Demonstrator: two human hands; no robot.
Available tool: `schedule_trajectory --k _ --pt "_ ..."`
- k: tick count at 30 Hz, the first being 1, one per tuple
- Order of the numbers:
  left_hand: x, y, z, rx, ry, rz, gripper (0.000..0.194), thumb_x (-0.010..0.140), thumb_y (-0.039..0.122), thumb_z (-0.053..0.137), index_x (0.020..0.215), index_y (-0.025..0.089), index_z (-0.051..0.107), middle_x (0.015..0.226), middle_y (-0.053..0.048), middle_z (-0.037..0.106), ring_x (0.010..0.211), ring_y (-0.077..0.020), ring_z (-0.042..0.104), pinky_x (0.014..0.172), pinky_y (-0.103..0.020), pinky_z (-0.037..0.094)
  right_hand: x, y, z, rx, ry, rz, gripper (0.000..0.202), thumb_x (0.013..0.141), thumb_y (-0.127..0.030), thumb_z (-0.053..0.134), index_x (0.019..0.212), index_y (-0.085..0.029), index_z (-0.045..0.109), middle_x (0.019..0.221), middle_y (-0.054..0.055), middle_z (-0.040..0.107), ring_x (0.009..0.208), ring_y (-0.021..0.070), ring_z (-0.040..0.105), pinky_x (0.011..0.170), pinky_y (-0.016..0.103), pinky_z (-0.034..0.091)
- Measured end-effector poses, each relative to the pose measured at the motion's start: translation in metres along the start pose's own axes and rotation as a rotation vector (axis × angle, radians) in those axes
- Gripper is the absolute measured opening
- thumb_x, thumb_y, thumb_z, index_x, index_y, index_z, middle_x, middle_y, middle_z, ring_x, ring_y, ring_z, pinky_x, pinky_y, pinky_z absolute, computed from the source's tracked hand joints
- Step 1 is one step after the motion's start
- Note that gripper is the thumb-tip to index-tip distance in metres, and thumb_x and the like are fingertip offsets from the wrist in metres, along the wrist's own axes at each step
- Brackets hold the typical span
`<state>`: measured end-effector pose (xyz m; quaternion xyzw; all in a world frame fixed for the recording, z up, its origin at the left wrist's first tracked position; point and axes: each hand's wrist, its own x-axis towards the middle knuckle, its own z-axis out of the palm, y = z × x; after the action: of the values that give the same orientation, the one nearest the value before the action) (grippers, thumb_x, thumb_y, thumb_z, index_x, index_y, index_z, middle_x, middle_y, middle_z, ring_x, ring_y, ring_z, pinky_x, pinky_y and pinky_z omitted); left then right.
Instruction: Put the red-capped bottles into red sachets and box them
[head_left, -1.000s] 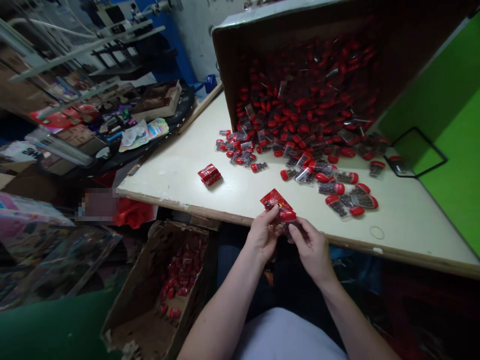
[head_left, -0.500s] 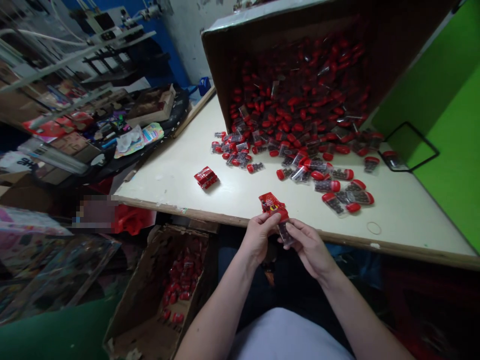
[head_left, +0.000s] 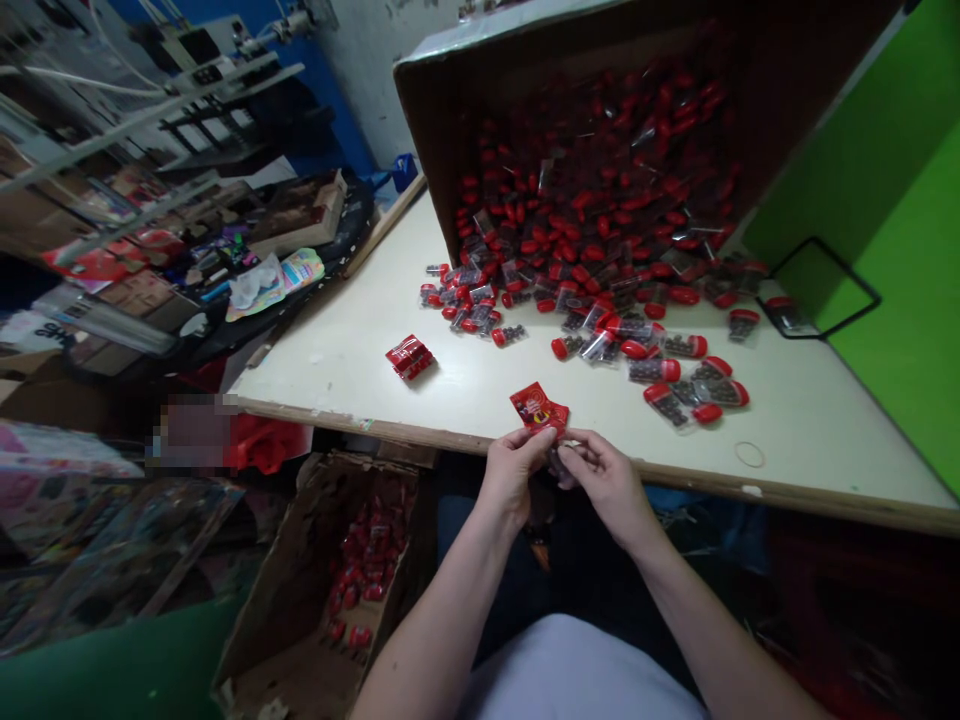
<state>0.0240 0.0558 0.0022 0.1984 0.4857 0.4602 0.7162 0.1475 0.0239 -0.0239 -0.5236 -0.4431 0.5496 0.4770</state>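
Red printed packets (head_left: 538, 408) stick up above my fingers at the table's front edge. My left hand (head_left: 516, 462) pinches their lower part. Close beside it, my right hand (head_left: 604, 478) has its fingers curled round a small clear bottle of dark beads (head_left: 561, 470), mostly hidden by the fingers. A small stack of red packets (head_left: 410, 358) lies on the white table (head_left: 472, 385), left of my hands. Many clear bottles with red caps (head_left: 600, 230) spill from a tipped cardboard box (head_left: 424, 150) at the back.
Below the table on the left stands an open cardboard box (head_left: 277, 600) with red-wrapped pieces inside. A rubber band (head_left: 750, 454) and a black wire frame (head_left: 825, 290) are on the right, by a green panel (head_left: 900, 260). A cluttered dark table (head_left: 300, 275) stands at the left.
The packets at my left hand have spread apart at the top. My right hand has moved slightly left and up, and its fingers now cover more of the bottle.
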Motion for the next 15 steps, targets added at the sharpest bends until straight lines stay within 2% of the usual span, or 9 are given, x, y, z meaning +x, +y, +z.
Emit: schedule_trajectory --k 2,5,7,10,15 --pt "0.002 0.003 -0.003 -0.031 -0.011 -0.032 0.033 0.059 0.032 0.079 0.083 0.011 0.072 0.078 -0.008 0.071 0.064 -0.0134 0.061 0.066 -0.025 0.043 -0.001 0.003 -0.002 0.057 0.011 -0.026 0.042 0.078 -0.035 0.066 0.116 -0.024 0.052 0.091 0.002 0.062 0.078 0.0156 0.063 0.072 0.030 0.055" --pt "0.003 0.005 -0.006 -0.073 -0.031 -0.083 0.032 0.060 0.032 0.078 0.083 0.011 0.071 0.076 -0.008 0.070 0.063 -0.0134 0.061 0.067 -0.026 0.044 -0.005 0.004 -0.009 0.009 -0.100 -0.090 0.057 0.074 -0.028 0.071 0.125 -0.029 0.046 0.111 0.004 0.059 0.094 0.0172 0.062 0.085 0.033 0.052" --pt "0.001 0.005 -0.007 -0.098 -0.063 -0.128 0.031 0.060 0.031 0.079 0.082 0.010 0.071 0.075 -0.007 0.070 0.062 -0.0133 0.060 0.068 -0.027 0.045 -0.007 0.003 -0.014 -0.056 -0.165 -0.117 0.062 0.074 -0.025 0.072 0.129 -0.032 0.044 0.111 0.003 0.060 0.095 0.0177 0.063 0.085 0.034 0.052" --pt "-0.004 0.003 -0.007 -0.130 -0.106 -0.173 0.029 0.061 0.030 0.078 0.082 0.010 0.070 0.074 -0.007 0.069 0.062 -0.0129 0.060 0.070 -0.028 0.046 -0.007 0.004 -0.019 -0.106 -0.178 -0.156 0.070 0.071 -0.025 0.075 0.132 -0.034 0.042 0.106 0.002 0.063 0.093 0.0188 0.064 0.084 0.034 0.053" --pt "-0.013 0.005 -0.010 -0.118 -0.146 -0.150 0.030 0.065 0.029 0.076 0.086 0.009 0.070 0.080 -0.008 0.069 0.064 -0.0115 0.059 0.070 -0.027 0.046 -0.007 0.003 -0.018 -0.055 -0.259 -0.156 0.074 0.071 -0.024 0.075 0.135 -0.034 0.039 0.109 0.003 0.064 0.094 0.0208 0.065 0.087 0.037 0.052"
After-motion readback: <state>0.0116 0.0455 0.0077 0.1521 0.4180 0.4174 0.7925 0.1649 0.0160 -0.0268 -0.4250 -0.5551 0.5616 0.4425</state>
